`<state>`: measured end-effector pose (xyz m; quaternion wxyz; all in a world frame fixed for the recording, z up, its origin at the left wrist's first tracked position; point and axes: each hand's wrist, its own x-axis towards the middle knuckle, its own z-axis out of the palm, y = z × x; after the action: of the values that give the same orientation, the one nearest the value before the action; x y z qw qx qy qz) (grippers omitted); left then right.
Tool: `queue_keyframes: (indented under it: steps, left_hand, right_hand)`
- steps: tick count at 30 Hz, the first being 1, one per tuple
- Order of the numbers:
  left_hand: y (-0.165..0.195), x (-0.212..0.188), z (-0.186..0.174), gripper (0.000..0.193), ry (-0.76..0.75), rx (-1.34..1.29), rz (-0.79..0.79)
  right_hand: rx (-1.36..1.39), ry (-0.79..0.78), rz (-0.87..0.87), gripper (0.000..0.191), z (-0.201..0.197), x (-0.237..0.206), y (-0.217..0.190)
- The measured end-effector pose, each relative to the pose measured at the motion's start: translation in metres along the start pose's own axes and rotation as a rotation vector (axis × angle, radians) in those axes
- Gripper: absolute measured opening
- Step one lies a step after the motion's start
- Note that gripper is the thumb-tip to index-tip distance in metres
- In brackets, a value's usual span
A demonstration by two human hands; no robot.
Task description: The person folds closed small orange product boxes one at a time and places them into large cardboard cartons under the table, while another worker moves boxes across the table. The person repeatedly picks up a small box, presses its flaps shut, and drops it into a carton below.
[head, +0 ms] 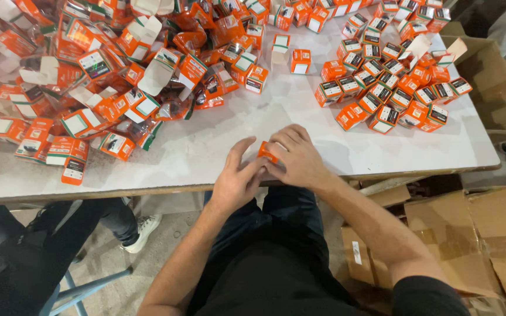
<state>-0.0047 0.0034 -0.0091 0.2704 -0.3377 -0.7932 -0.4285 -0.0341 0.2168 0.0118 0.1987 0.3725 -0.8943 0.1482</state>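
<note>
Hands (267, 167) pinch small box (266, 153) — orange, mostly hidden.

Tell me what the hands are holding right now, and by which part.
A small orange box, pinched at its sides between the fingers of the left hand and the right hand.

White surface (300, 126): closed small orange cardboard boxes (390, 76) at far right corner, unfolded orange carton blanks (89, 76) heaped far left. Brown cardboard cartons (475, 234) on floor, right.
</note>
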Motion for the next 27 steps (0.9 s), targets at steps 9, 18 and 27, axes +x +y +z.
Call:
queue_keyframes:
  steps: [9, 18, 27]
  left_hand:
    - [-0.005, -0.010, 0.005, 0.038, 0.056, -0.176, -0.240]
    - [-0.009, -0.009, 0.004, 0.038, 0.062, -0.165, -0.240]
    - [-0.022, -0.008, 0.008, 0.036, 0.049, -0.183, -0.264]
  right_hand:
    - [-0.311, 0.054, -0.061, 0.052, 0.022, 0.098, 0.107]
    - [-0.483, 0.037, 0.130, 0.049, -0.003, 0.073, 0.164]
    - [-0.464, -0.077, 0.321, 0.052, -0.029, 0.035, 0.253]
